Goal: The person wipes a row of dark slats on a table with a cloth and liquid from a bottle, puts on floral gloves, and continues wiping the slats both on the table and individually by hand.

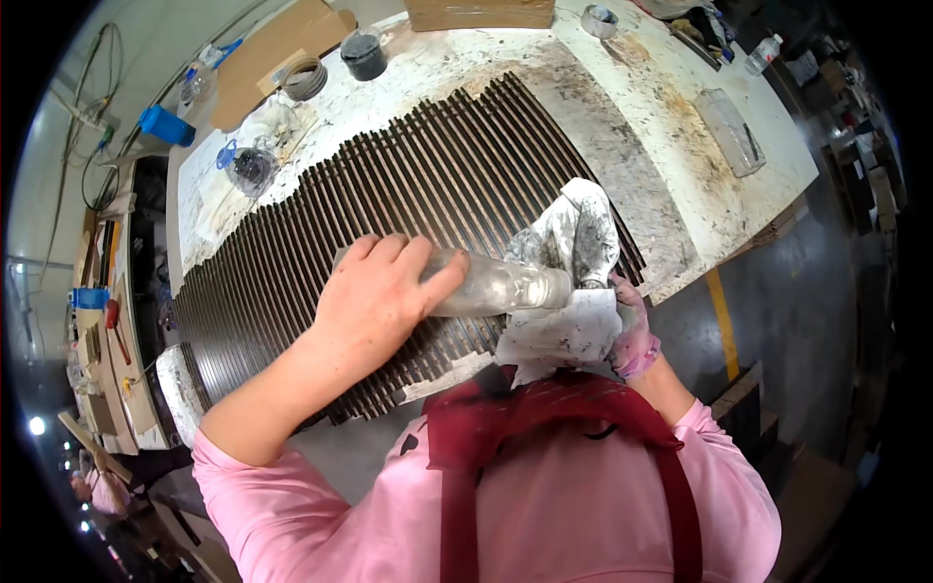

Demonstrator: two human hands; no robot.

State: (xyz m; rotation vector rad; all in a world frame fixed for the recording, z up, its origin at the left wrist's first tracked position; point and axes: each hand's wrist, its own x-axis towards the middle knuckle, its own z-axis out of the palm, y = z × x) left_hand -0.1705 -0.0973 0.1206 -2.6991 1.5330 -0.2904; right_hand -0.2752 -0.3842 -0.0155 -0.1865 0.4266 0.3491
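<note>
My left hand [374, 291] is wrapped round a clear plastic bottle [481, 287]. The bottle lies nearly level, its neck pointing right against a white cloth [564, 335] smeared with black. My right hand [634, 325], partly hidden behind that cloth, has its fingers closed on it; a pinkish, stained covering reaches its wrist. Under both hands, many long, thin dark strips [418, 160] lie side by side in a wide row across the table. Whether liquid is leaving the bottle I cannot tell.
The stained white table [671, 126] holds a dark-filled tub [363, 54], a round coiled item [303, 78], a container with a blue handle [253, 170], a tape roll [600, 21] and a clear tray-like piece [729, 133]. A blue cup [167, 126] stands left. Cardboard [277, 58] lies behind.
</note>
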